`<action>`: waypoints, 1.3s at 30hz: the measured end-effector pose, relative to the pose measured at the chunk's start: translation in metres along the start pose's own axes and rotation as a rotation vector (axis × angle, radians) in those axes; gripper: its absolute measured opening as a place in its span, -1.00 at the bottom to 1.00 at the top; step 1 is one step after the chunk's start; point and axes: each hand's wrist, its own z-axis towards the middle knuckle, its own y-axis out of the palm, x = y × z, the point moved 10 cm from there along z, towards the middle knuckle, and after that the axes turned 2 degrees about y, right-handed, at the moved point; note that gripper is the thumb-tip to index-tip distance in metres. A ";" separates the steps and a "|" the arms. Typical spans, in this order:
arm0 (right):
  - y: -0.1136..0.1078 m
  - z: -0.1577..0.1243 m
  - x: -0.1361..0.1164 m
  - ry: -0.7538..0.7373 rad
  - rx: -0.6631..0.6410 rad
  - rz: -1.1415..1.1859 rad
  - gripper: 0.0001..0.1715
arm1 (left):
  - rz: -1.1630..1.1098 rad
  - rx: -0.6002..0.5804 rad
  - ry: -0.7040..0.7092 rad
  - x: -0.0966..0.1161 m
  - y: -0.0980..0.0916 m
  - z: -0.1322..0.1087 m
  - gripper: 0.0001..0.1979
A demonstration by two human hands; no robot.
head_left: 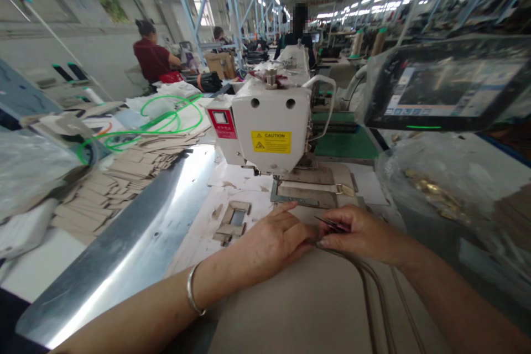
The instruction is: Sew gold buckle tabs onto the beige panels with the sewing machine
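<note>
A large taupe panel [290, 304] with rounded, corded edges lies before me, reaching toward the sewing machine [271, 121]. My left hand [269, 240] is over its far edge, fingers bent and closed on the material, with one digit stretched toward the machine. Close beside it, my right hand [352, 232] is closed around thread snips [329, 223], whose dark pointed tip sticks out to the left. Under the machine head, a metal clamp frame [286, 198] lies by a taupe strap piece with a gold buckle [345, 190]. The fingertips of both hands are partly hidden.
Many cut taupe strips [108, 188] cover the left side beside a shiny metal plate [124, 254]. Green tubing [178, 116] coils behind them. On the right are a control screen [452, 88] and a plastic bag of gold hardware [435, 191]. Other people sit farther back.
</note>
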 end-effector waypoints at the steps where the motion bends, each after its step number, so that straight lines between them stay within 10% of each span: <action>1: 0.003 -0.002 0.001 0.002 -0.011 0.023 -0.86 | -0.017 -0.023 -0.018 0.000 0.000 -0.001 -0.82; 6: -0.005 0.008 0.003 -0.034 0.130 -0.035 -0.83 | -0.133 0.009 -0.117 -0.007 -0.007 -0.004 -0.79; 12: -0.121 -0.053 -0.040 -0.144 1.125 -0.610 -0.66 | -0.116 0.115 -0.212 -0.031 -0.006 -0.013 -0.81; 17: -0.170 -0.111 -0.065 -0.162 1.508 -0.878 -0.69 | -0.100 0.188 -0.224 -0.043 -0.009 -0.012 -0.81; 28: -0.223 -0.099 -0.056 -0.001 1.486 -0.911 -0.63 | -0.052 0.187 -0.296 -0.054 -0.013 -0.013 -0.79; 34: -0.204 -0.098 -0.051 -0.211 1.506 -0.574 -0.61 | 0.026 0.135 -0.445 -0.072 -0.018 -0.011 -0.80; 39: -0.133 0.004 -0.001 -0.014 0.904 0.236 -0.74 | 0.037 0.108 -0.655 -0.106 -0.009 -0.014 -0.80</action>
